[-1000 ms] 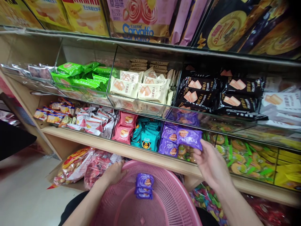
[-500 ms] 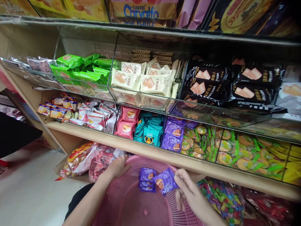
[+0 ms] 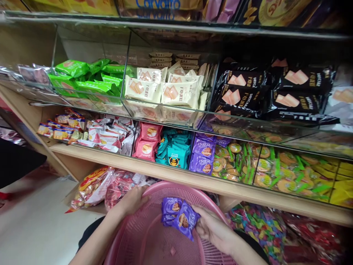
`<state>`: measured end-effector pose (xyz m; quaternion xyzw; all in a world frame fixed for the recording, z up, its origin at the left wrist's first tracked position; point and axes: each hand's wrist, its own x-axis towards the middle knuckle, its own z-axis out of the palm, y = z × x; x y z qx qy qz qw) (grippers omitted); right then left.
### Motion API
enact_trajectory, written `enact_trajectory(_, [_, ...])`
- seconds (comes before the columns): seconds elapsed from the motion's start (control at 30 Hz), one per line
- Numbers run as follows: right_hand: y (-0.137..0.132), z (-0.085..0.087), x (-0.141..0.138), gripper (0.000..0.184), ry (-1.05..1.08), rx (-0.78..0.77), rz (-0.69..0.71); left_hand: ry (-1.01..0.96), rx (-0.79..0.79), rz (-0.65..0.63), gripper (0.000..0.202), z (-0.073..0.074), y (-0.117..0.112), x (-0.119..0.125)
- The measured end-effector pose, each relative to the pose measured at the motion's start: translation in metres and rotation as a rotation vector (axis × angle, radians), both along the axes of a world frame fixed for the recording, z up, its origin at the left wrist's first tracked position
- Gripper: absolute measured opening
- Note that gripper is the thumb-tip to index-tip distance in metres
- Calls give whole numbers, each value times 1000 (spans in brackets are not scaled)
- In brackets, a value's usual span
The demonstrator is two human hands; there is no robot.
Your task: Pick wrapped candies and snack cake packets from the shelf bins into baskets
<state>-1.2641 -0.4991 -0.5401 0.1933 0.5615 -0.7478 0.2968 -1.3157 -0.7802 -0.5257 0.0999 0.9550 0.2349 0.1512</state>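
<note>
A pink plastic basket point(image 3: 127, 235) with perforated sides is in front of me, below the lowest product shelf. My left hand point(image 3: 135, 200) grips its far left rim. Inside the basket, my right hand point(image 3: 205, 222) holds a purple cookie packet point(image 3: 185, 219) by its right edge, between thumb and fingers. Several more purple packets point(image 3: 169, 206) lie stacked against the basket's far wall, partly covered by the held one. Matching purple packets point(image 3: 202, 154) sit in a shelf compartment straight above the basket.
Teal packets point(image 3: 176, 152) and pink packets point(image 3: 147, 141) fill compartments left of the purple ones. Round wrapped biscuits point(image 3: 263, 163) lie to the right. A clear divider shelf above holds green point(image 3: 82, 79), cream and black cake packs point(image 3: 242, 88). Candy bags point(image 3: 89, 187) rest beneath the wooden shelf edge point(image 3: 193, 180).
My right hand has moved left and slightly down with the purple packet, bringing it closer to the stacked packets. My left hand stays on the rim.
</note>
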Motion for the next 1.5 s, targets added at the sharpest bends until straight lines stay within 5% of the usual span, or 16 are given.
enact_trajectory(0.33, [-14,6,-26,32,216,110,182,64,65,4,37,2,-9,17])
enact_trajectory(0.63, [-12,8,-18,37,308,155,312,71,48,63,49,3,-9,33])
enact_trajectory(0.8, [-8,15,-20,36,375,199,482,55,27,12,45,3,-4,38])
enact_trajectory(0.93, [-6,17,-17,36,448,193,476,59,2,-30,51,5,-4,39])
enact_trajectory(1.07, [-5,17,-8,37,489,242,426,269,24,-62,58,18,5,39])
enact_trajectory(1.17, [-6,18,-3,38,489,285,464,453,126,-84,40,40,32,39])
enact_trajectory(1.3, [-10,18,1,35,502,298,525,102,255,-237,30,59,71,39])
enact_trajectory(1.4, [-10,17,5,30,503,295,554,-212,399,-335,26,52,82,41])
enact_trajectory(1.5, [-8,17,8,26,469,300,590,-462,558,-240,30,38,81,46])
